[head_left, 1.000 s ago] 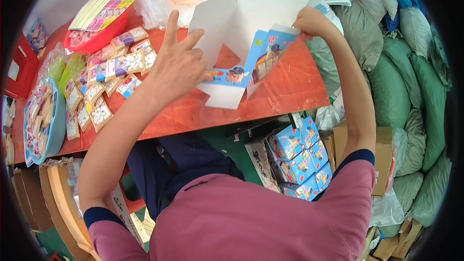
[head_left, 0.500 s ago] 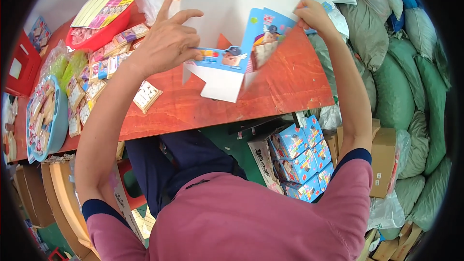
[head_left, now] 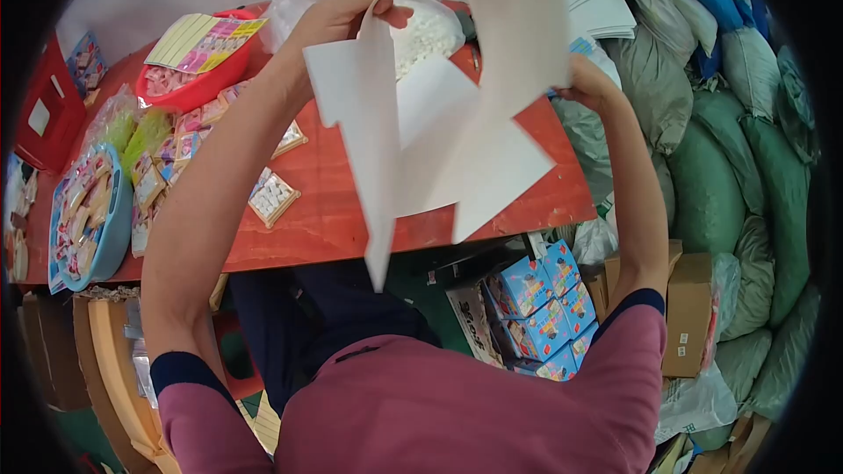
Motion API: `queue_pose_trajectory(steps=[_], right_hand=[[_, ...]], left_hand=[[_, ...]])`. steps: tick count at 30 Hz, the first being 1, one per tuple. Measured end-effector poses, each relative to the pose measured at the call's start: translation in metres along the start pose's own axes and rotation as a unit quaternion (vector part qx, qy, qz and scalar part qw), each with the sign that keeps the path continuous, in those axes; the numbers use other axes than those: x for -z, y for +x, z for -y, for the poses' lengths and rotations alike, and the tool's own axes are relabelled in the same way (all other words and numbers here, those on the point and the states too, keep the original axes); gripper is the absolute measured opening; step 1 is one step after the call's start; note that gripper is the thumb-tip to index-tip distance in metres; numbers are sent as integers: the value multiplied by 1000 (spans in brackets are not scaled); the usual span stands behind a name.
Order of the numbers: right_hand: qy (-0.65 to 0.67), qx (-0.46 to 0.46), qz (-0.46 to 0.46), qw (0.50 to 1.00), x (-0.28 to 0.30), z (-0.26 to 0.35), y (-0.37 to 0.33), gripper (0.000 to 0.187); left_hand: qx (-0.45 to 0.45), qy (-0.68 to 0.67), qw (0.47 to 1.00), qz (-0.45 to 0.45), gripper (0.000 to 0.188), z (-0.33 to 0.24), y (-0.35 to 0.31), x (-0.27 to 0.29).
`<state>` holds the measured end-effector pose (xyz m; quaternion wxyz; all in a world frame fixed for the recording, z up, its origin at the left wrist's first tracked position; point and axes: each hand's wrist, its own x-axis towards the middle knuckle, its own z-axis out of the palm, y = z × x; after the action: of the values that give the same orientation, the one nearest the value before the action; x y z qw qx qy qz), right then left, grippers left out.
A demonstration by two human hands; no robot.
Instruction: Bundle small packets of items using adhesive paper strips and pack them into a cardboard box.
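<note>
A: Grip status?

B: Upper left edge of the white card sheet (head_left: 522,26) is gripped by the left hand (head_left: 344,17), fingers curled round it. Right edge appears pinched by the right hand (head_left: 593,85) — fingertips partly hidden, so exact finger placement can't be told.

A: Sheet position?

B: Held up over the red table (head_left: 562,197), plain side mostly facing the camera. Cut panels hang at different angles; the narrow left one is tipped down past the table's front edge. Sheet is bowed and a bit blurred.

A: Handling advice?

B: Both edges should be held lightly but evenly — a hard squeeze could dent the card. Bending is best kept to the crease lines. Loose flaps should be watched; corners could be snagged on the table edge.

A: Surroundings?

B: Small packs (head_left: 274,198) are laid on the table near the left forearm. Farther left, more packs are held in the blue basin (head_left: 108,241); the red basin (head_left: 195,98) is part-covered by a printed sheet (head_left: 206,40). White pieces (head_left: 430,39) are seen behind the card. Blue printed boxes (head_left: 534,309) are stacked below the table's front edge, green sacks (head_left: 718,193) piled at right.
</note>
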<state>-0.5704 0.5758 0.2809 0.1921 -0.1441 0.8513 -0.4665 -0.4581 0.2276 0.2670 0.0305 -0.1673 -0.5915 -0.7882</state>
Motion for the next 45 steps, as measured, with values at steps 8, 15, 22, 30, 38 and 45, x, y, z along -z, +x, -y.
queue_pose_trajectory(steps=[8,15,22,30,38,45], right_hand=[[239,222,-58,943,-77,22,-45,59],[-67,463,-119,876,-102,31,-96,103],[-367,514,-188,752,-135,48,-110,91],[-375,496,-5,783,-149,53,-50,16],[-349,334,15,875,-142,56,10,30],[-293,335,-12,895,-148,44,29,20]], left_hand=[[55,-43,996,-65,37,14,13,16],[59,74,995,-7,34,-6,15,-2],[118,99,988,25,38,40,-48,-28],[139,72,987,26,34,95,-47,10],[104,39,993,36,26,132,-10,78],[-133,235,898,-347,27,20,-73,92]])
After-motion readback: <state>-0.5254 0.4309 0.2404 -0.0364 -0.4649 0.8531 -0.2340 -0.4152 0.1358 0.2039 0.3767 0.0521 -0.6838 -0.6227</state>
